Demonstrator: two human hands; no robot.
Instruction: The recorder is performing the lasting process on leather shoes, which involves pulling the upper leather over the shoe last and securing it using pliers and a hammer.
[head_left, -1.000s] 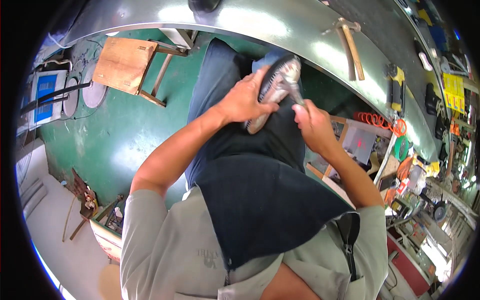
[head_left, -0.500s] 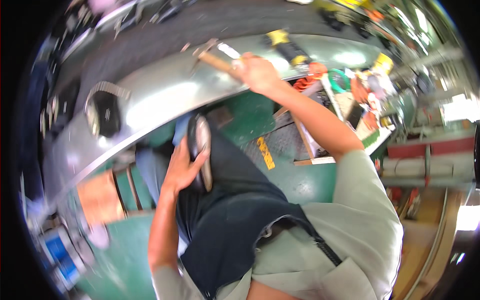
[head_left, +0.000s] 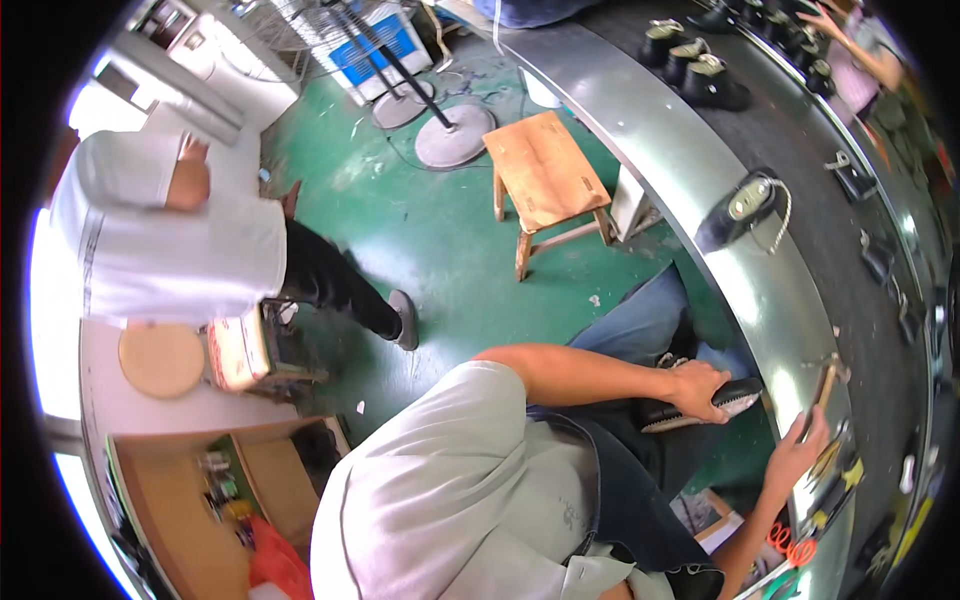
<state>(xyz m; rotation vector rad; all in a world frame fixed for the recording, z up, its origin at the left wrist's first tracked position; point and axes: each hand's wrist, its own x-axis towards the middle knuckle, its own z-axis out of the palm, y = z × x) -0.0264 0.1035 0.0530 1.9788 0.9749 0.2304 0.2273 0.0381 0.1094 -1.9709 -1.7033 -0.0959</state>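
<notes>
On my lap lies a dark shoe (head_left: 743, 394) with a pale, stitched-looking underside. My left hand (head_left: 699, 390) is closed over its middle and presses it against my thigh. My right hand (head_left: 797, 447) grips the wooden handle of a hammer (head_left: 826, 385) over the metal edge of the bench (head_left: 765, 325). The hammer's head points away from me; whether it touches the bench I cannot tell. Farther along that edge sits another black shoe (head_left: 742, 210) with a pale insole and a loose lace.
A dark conveyor belt (head_left: 800, 230) runs beside the bench, with several black shoes (head_left: 690, 65) on it. A wooden stool (head_left: 548, 170) and a round fan base (head_left: 455, 136) stand on the green floor. At left, a person (head_left: 180, 240) in a white top stands near a stool.
My view has swung to the left, bringing the stool, fan and standing person into sight. Both hands keep their holds on the shoe and the hammer.
</notes>
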